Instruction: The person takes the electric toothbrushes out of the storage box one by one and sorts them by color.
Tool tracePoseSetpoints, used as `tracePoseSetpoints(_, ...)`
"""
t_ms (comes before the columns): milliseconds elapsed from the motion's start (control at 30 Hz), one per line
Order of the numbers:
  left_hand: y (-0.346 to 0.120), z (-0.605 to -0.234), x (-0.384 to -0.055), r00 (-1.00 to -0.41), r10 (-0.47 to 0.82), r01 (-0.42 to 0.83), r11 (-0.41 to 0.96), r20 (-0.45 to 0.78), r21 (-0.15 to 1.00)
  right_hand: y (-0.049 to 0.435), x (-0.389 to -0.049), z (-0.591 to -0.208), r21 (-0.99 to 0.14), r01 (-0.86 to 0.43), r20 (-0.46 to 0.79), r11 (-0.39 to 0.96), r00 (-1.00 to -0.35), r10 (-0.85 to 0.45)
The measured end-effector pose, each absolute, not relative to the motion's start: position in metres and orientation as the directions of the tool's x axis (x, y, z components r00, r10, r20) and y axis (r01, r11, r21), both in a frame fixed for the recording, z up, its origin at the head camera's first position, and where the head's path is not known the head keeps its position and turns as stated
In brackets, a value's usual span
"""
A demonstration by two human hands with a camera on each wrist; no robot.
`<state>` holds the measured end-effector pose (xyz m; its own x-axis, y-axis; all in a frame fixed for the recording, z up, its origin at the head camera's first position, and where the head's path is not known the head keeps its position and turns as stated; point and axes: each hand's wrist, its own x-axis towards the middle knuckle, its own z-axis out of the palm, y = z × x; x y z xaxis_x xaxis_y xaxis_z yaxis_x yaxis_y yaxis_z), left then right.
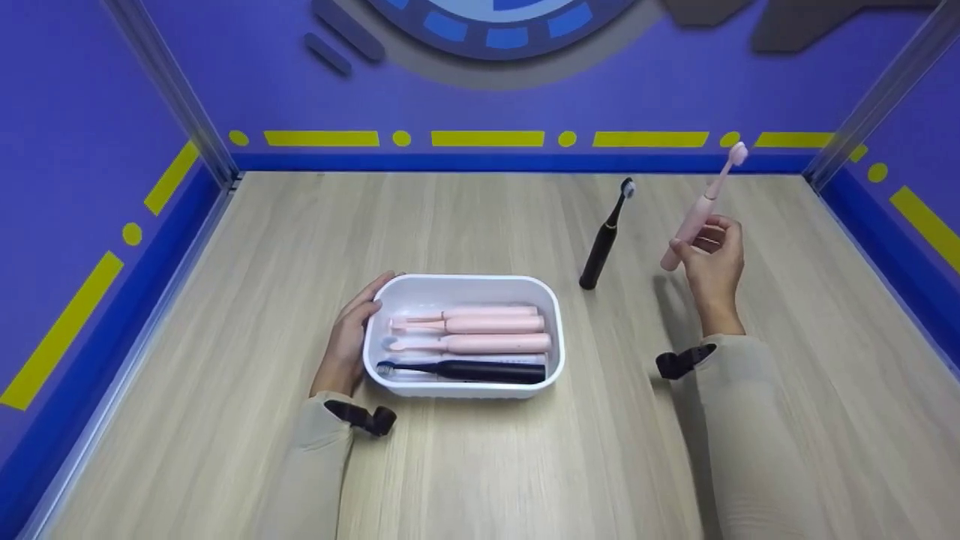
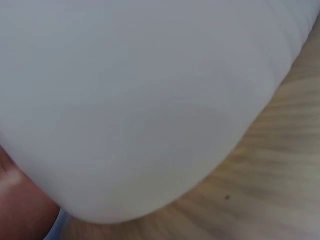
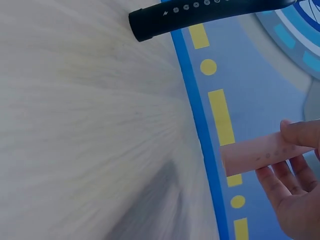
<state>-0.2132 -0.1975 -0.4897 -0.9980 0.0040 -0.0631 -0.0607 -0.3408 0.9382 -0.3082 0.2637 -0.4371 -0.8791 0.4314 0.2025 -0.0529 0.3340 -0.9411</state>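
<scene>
My right hand (image 1: 716,259) pinches a pink electric toothbrush (image 1: 696,219) by its handle, brush head up and tilted to the right, above the table. The right wrist view shows the thumb and fingers on opposite sides of the pink handle (image 3: 255,154). To its left a black electric toothbrush (image 1: 600,251) stands upright on its base. My left hand (image 1: 349,337) grips the left end of a white plastic bin (image 1: 465,390), thumb at the rim. Inside lie three pink toothbrushes (image 1: 499,343) and a black one (image 1: 491,371), partly covering a white one (image 1: 525,360). In the left wrist view, the bin wall (image 2: 150,100) fills most of the picture.
The pale wood-grain table (image 1: 225,360) is bounded by blue panels (image 1: 480,112) with yellow markings at the back and both sides. Metal posts (image 1: 180,90) stand at the rear corners. Small black cameras (image 1: 682,362) sit on both wrists.
</scene>
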Motion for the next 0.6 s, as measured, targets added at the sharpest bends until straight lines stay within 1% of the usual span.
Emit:
tracePoseSetpoints(167, -0.197, -0.490, -0.213, -0.998, 0.000, -0.052, -0.345, -0.056, 0.937, 0.264, -0.310, -0.443, -0.952, -0.014, 0.148, 0.305, -0.896, 0.419)
tracePoseSetpoints(433, -0.197, -0.491, -0.213, -0.999, -0.006, -0.049, -0.333, -0.054, 0.942, 0.264, -0.312, -0.451, -0.940, 0.019, 0.129, 0.340, -0.904, 0.407)
tracePoseSetpoints(600, -0.197, -0.491, -0.213, -0.998, -0.015, -0.046, -0.333, -0.054, 0.942, 0.264, -0.311, -0.453, -0.941, 0.043, 0.103, 0.335, -0.909, 0.404)
